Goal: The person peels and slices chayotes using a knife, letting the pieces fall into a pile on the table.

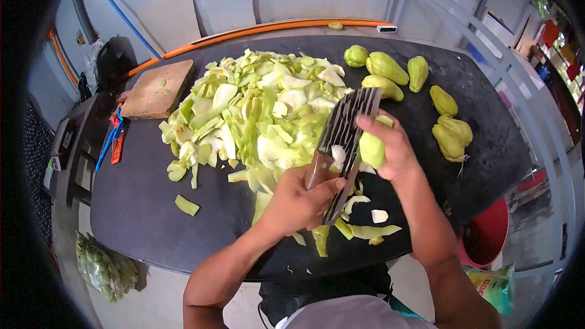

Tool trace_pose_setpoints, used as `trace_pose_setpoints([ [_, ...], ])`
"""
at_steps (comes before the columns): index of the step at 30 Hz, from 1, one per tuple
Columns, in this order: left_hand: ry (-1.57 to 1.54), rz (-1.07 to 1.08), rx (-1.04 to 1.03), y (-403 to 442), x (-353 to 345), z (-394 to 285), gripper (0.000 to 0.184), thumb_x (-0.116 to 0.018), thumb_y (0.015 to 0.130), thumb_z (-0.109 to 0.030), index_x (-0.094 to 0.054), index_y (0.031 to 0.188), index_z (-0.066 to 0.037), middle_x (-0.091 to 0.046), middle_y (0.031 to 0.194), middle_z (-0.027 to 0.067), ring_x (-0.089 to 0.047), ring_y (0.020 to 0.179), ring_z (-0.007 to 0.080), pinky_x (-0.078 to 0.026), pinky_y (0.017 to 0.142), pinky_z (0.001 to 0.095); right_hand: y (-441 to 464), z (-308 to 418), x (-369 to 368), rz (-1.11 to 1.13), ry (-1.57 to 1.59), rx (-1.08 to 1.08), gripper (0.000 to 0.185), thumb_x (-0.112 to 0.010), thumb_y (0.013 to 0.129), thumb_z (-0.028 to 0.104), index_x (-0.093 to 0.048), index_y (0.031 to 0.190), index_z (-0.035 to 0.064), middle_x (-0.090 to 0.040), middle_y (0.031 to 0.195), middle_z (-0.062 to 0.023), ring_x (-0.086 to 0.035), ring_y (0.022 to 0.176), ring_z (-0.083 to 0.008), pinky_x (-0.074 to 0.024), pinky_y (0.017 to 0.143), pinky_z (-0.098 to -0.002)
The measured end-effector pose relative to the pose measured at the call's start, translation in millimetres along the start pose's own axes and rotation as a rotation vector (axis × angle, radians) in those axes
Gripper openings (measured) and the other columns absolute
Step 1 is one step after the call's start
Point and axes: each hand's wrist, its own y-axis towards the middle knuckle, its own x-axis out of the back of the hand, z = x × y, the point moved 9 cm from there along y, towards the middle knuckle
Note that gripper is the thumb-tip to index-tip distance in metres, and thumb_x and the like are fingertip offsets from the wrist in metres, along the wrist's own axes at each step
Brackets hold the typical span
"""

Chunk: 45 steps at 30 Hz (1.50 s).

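Just off the near right side of the pile of pale green slices and peels (262, 116), the left hand (303, 200) is closed around the brown handle of a broad knife (352, 128). Blade is tilted, streaked dark and light, white bit on its face by the handle. Right hand (391, 146) grips a light green squash (372, 149) right beside the blade, itself near the pile's right edge.

Pile sits mid-desk on the dark desk (152, 207). Near right of it, below the knife: loose peel strips (375, 231) and a small white chunk (379, 215). Right of pile: four whole squashes (387, 68) in a group, three more (448, 143) farther right. Left of pile: wooden board (159, 90), just beside it; red tag (117, 147) and blue cord (105, 149) past that, toward the desk edge, no legible text.

Well right of pile, lower than desktop: red bucket (486, 231) and green packet (493, 286). Packet carries lettering, partly hidden; can't read the full word. Lower left of pile, on the floor: clear bag (105, 268) of greens. Behind pile: orange pipe (274, 26) along the wall, no readable brand.
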Motion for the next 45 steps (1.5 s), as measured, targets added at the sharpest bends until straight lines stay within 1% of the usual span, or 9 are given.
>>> trace_pose_setpoints([
  [8, -0.012, 0.0, 0.013, -0.2, -3.8, 6.4, 0.022, -0.066, 0.096, -0.018, -0.063, 0.097, 0.003, -0.049, 0.056, -0.0016, -0.045, 0.042, 0.0078, -0.033, 0.041, 0.0266, 3.4, -7.1, 7.4, -0.108, 0.178, 0.077, 0.024, -0.08, 0.083, 0.02, -0.07, 0.101, 0.0083, -0.071, 0.091, -0.0021, -0.066, 0.076, -0.0102, -0.0515, 0.066, -0.0252],
  [10, -0.024, 0.017, 0.035, 1.8, -1.8, 8.4, 0.021, -0.066, 0.096, -0.018, -0.062, 0.097, 0.003, -0.049, 0.056, -0.0017, -0.045, 0.042, 0.0078, -0.033, 0.041, 0.0267, -2.7, 9.4, -3.9, 0.018, -0.249, 0.039, 0.023, -0.08, 0.083, 0.021, -0.069, 0.099, 0.0085, -0.069, 0.086, 0.0001, -0.064, 0.073, -0.0099, -0.0501, 0.063, -0.0241],
  [16, 0.0, -0.027, -0.013, 2.6, -6.5, 3.7, 0.021, -0.066, 0.096, -0.017, -0.061, 0.097, 0.003, -0.049, 0.056, -0.0022, -0.044, 0.042, 0.0079, -0.033, 0.04, 0.0274, 0.9, -11.1, 2.0, -0.129, 0.231, 0.068, 0.022, -0.081, 0.083, 0.021, -0.072, 0.098, 0.0091, -0.07, 0.087, 0.0005, -0.064, 0.071, -0.0076, -0.0498, 0.064, -0.0223],
  [19, 0.002, 0.002, 0.058, -1.9, -6.2, 7.5, 0.02, -0.066, 0.097, -0.017, -0.06, 0.096, 0.002, -0.049, 0.056, -0.0019, -0.044, 0.042, 0.008, -0.033, 0.04, 0.0272, -9.0, 15.6, -12.2, 0.033, -0.215, 0.03, 0.024, -0.082, 0.082, 0.021, -0.069, 0.099, 0.0107, -0.066, 0.083, 0.0035, -0.061, 0.071, -0.0074, -0.0481, 0.062, -0.0234],
  [22, -0.027, -0.035, -0.04, 6.0, -6.1, 6.9, 0.016, -0.067, 0.095, -0.014, -0.058, 0.092, -0.001, -0.042, 0.052, -0.0014, -0.035, 0.036, 0.0088, -0.032, 0.035, 0.0277, -2.1, -5.3, -2.8, -0.085, 0.209, 0.07, 0.021, -0.073, 0.089, 0.016, -0.068, 0.105, 0.0042, -0.07, 0.096, -0.0016, -0.068, 0.084, -0.0118, -0.0558, 0.078, -0.0285],
  [24, -0.061, -0.008, 0.057, 3.2, -7.3, 9.7, 0.016, -0.068, 0.095, -0.013, -0.058, 0.09, -0.002, -0.041, 0.052, -0.0019, -0.035, 0.036, 0.0081, -0.03, 0.035, 0.0271, -7.2, 0.1, -3.8, -0.043, -0.094, -0.025, 0.03, -0.081, 0.081, 0.018, -0.068, 0.106, 0.0068, -0.069, 0.095, -0.0004, -0.064, 0.078, -0.0077, -0.05, 0.066, -0.0246],
  [29, -0.156, 0.085, 0.163, -5.8, -6.8, 5.9, 0.014, -0.067, 0.095, -0.013, -0.057, 0.09, -0.005, -0.038, 0.052, -0.003, -0.033, 0.037, 0.0067, -0.024, 0.035, 0.0254, -13.4, 12.3, -8.2, 0.205, 0.017, 0.032, 0.024, -0.081, 0.08, 0.016, -0.07, 0.099, 0.0059, -0.07, 0.087, -0.0015, -0.065, 0.07, -0.01, -0.0512, 0.061, -0.0251],
  [36, -0.137, -0.068, 0.165, -1.9, -5.4, 18.2, 0.013, -0.065, 0.095, -0.013, -0.06, 0.097, -0.001, -0.042, 0.055, -0.003, -0.035, 0.039, 0.007, -0.028, 0.038, 0.0271, -7.1, -5.5, -2.1, -0.14, 0.111, 0.097, 0.021, -0.079, 0.082, 0.019, -0.07, 0.096, 0.0063, -0.068, 0.084, -0.0014, -0.065, 0.069, -0.01, -0.0497, 0.061, -0.0247],
  [45, -0.071, -0.082, 0.161, 0.6, -9.2, 30.1, 0.015, -0.066, 0.092, -0.009, -0.059, 0.098, 0.003, -0.046, 0.057, -0.0006, -0.041, 0.043, 0.0087, -0.03, 0.039, 0.028, -10.5, 9.5, -12.6, -0.013, -0.07, 0.098, 0.02, -0.077, 0.084, 0.014, -0.071, 0.099, 0.0025, -0.072, 0.089, -0.0045, -0.068, 0.075, -0.0109, -0.0547, 0.067, -0.0257],
])
